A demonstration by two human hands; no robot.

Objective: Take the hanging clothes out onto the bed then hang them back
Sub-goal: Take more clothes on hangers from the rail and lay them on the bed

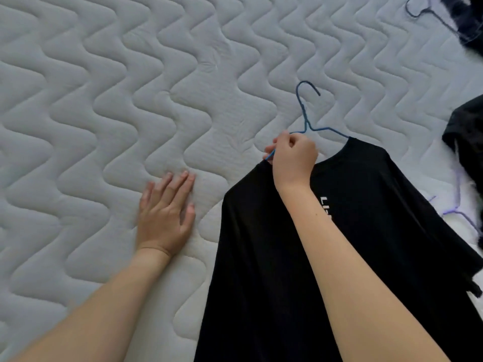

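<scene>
The right hand [294,159] is curled into a loose fist, pinching the sloping wire shoulder of a thin blue hanger [306,128] just where the wire meets the neck opening of a black T-shirt [274,257]. The hanger's hook points away from the person, and its other shoulder disappears under the far side of the collar.

The shirt lies front up on the bed [104,100], a white quilted mattress with wavy stitching. Part of a white printed word shows beside the right forearm, and the hem runs out of view at the bottom.

The left hand [166,212] rests flat on the mattress just beside the shirt, fingers straight and slightly spread, holding nothing.

It is not clear whether the hanger is going into the collar or coming out. Either way, the step would go best with the left hand moved over to hold the collar, so the wire slides along one shoulder seam without stretching the neckline. The hanger should be tilted so one end clears the opening first.

More dark clothing [467,19] lies at the top right corner and along the right edge. A purple hanger [457,212] lies near the shirt's sleeve.
</scene>
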